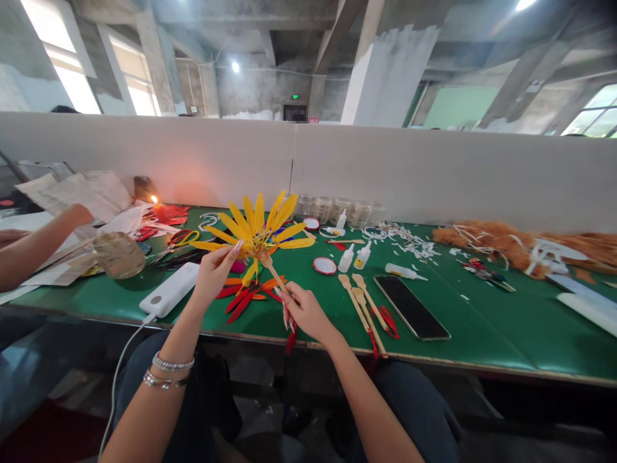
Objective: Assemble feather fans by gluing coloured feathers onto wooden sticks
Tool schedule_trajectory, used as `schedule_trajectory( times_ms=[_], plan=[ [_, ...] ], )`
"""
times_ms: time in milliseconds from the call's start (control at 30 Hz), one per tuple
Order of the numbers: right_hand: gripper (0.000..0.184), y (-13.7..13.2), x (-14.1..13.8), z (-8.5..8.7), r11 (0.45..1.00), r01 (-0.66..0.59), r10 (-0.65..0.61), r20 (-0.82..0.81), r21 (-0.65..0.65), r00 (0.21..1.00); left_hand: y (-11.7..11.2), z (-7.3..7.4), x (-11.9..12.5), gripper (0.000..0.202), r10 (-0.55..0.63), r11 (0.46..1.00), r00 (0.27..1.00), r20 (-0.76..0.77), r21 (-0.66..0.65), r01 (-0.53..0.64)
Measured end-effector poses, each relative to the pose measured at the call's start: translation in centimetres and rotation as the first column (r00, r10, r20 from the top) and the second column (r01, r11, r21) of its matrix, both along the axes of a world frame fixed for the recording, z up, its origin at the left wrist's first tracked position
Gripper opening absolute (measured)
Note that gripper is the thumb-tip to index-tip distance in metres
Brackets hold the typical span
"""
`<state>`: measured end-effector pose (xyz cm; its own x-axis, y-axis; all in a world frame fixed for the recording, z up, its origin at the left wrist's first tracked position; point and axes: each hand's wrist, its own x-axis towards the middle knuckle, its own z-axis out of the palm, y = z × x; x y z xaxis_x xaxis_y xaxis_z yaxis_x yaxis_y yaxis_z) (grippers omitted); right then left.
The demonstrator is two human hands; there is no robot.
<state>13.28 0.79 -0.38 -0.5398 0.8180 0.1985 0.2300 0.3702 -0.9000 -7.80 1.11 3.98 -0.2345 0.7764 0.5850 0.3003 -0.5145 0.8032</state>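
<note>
At far left we find a co-worker's forearm [38,247], then a white power bank [168,289] on the green table [486,341]. Our left hand [214,276] has its fingers closed on the yellow feather flower [255,235], held above the table, while our right hand [306,313] pinches its wooden stick [274,275]. Red feathers [240,307] lie below – further right, wooden spoons [361,308] and a black phone [411,307].
</note>
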Motion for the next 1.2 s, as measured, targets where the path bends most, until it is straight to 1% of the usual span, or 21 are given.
schedule_trajectory(
  times_ms=[167,333,500,633,700,767,833,900,967,1100,1200],
  plan=[
    [0.03,0.0,0.0,0.0,1.0,0.006,-0.006,-0.004,0.013,1.0,-0.2,0.1,0.2,0.028,0.055,0.998,0.996,-0.064,0.046,-0.052],
    [0.031,-0.1,0.0,0.1,1.0,-0.009,0.009,0.006,0.013,1.0,-0.2,0.1,0.3,0.025,0.071,0.996,0.997,-0.03,0.059,-0.069],
    [0.031,-0.1,0.1,0.2,1.0,-0.018,0.018,0.002,0.009,1.0,-0.2,0.0,0.2,0.024,0.09,0.993,0.995,-0.032,0.073,-0.088],
    [0.031,-0.1,0.1,0.1,1.0,-0.022,0.022,0.001,0.007,1.0,0.0,-0.2,0.1,0.025,0.074,0.995,0.997,-0.009,0.063,-0.073],
    [0.03,0.0,0.1,0.0,1.0,-0.009,0.009,-0.009,0.005,1.0,0.3,-0.4,-0.1,0.024,0.073,0.994,0.996,0.048,0.08,-0.076],
    [0.031,0.0,0.0,0.0,1.0,0.005,-0.006,-0.029,-0.005,1.0,0.7,-0.5,-0.4,0.024,0.066,0.991,0.985,0.161,0.108,-0.084],
    [0.031,0.0,0.0,-0.1,1.0,0.014,-0.015,-0.054,-0.025,0.998,1.0,-0.7,-0.9,0.024,0.04,0.99,0.954,0.298,0.12,-0.079],
    [0.031,0.0,0.0,-0.1,0.999,0.018,-0.021,-0.069,-0.044,0.997,1.3,-0.7,-1.3,0.025,0.021,0.989,0.916,0.401,0.124,-0.076],
    [0.031,0.1,0.0,-0.1,0.998,0.026,-0.03,-0.078,-0.052,0.997,1.4,-0.6,-1.6,0.025,0.035,0.983,0.895,0.444,0.144,-0.11],
    [0.03,0.1,0.1,0.0,0.998,0.041,-0.045,-0.092,-0.05,0.995,1.2,-0.3,-1.7,0.022,0.111,0.952,0.874,0.472,0.202,-0.23],
    [0.029,0.2,0.2,0.1,0.998,0.061,-0.063,-0.086,-0.023,0.994,0.9,0.1,-1.9,0.022,0.123,0.943,0.839,0.53,0.2,-0.265]
  ],
)
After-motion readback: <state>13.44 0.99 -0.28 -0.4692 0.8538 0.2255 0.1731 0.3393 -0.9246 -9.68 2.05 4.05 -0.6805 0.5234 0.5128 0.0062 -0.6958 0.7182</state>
